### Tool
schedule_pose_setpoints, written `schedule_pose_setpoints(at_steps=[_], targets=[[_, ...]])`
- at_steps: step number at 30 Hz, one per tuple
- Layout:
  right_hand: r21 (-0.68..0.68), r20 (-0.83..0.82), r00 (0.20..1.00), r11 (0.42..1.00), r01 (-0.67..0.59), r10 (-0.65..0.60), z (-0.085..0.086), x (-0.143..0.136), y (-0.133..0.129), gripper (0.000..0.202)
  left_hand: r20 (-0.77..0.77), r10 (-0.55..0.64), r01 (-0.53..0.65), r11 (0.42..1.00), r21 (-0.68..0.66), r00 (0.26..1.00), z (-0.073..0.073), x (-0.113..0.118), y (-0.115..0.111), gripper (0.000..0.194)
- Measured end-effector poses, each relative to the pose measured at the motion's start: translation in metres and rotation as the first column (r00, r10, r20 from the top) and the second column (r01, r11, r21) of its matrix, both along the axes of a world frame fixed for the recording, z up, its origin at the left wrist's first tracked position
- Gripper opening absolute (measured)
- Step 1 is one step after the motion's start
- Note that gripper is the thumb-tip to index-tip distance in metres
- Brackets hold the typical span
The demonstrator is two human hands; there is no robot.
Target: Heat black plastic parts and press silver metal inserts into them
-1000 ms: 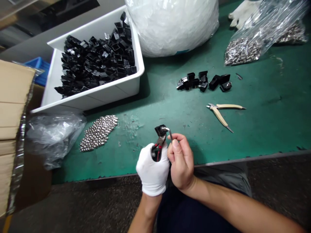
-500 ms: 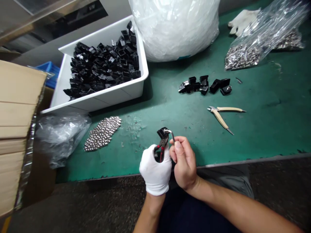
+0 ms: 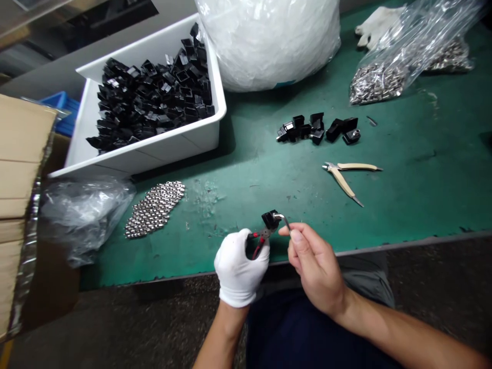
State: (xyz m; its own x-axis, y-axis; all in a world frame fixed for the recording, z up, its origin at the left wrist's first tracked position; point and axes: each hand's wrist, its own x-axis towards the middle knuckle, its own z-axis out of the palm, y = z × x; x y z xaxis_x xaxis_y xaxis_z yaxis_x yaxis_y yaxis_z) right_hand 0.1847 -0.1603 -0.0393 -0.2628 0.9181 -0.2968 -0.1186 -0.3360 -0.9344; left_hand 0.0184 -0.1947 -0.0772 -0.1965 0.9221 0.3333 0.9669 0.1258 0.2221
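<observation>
My left hand [image 3: 241, 267], in a white glove, is closed round red-handled pliers [image 3: 263, 239]. At the jaws of the pliers is a black plastic part [image 3: 271, 219]. My bare right hand [image 3: 315, 266] pinches a bent metal hex key [image 3: 286, 222], whose short end meets the right side of the black part. Several black parts [image 3: 295, 129] lie farther back on the green table. Cream-handled cutters [image 3: 346, 179] rest spread apart, to the right of them and nearer to me.
A white bin [image 3: 172, 138] full of black parts stands back left. Metal pieces [image 3: 156, 209] lie in a flat patch near a clear bag [image 3: 86, 210]. Cardboard [image 3: 23, 200] borders the left. Behind are a large plastic bag [image 3: 269, 41], bagged metal pieces [image 3: 378, 82] and a glove [image 3: 378, 25].
The black part, pliers tip and hex key have shifted slightly right and nearer to me. My right hand has moved right and down, and the whole view has shifted a little.
</observation>
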Motion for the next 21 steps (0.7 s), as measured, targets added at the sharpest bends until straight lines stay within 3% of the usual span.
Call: schedule_pose_setpoints(at_steps=[9,21], targets=[[0.056,0.324,0.922,0.968,-0.244,0.214,0.012,0.029,0.005,0.034,-0.018,-0.218,0.217,0.975,-0.055,0.976,0.007,-0.02,0.005,0.008],[0.083,0.385,0.857,0.912,-0.401,0.342,0.035,0.043,0.028,0.031,-0.024,-0.334,0.333,0.942,-0.043,0.942,0.008,-0.031,0.012,0.01]])
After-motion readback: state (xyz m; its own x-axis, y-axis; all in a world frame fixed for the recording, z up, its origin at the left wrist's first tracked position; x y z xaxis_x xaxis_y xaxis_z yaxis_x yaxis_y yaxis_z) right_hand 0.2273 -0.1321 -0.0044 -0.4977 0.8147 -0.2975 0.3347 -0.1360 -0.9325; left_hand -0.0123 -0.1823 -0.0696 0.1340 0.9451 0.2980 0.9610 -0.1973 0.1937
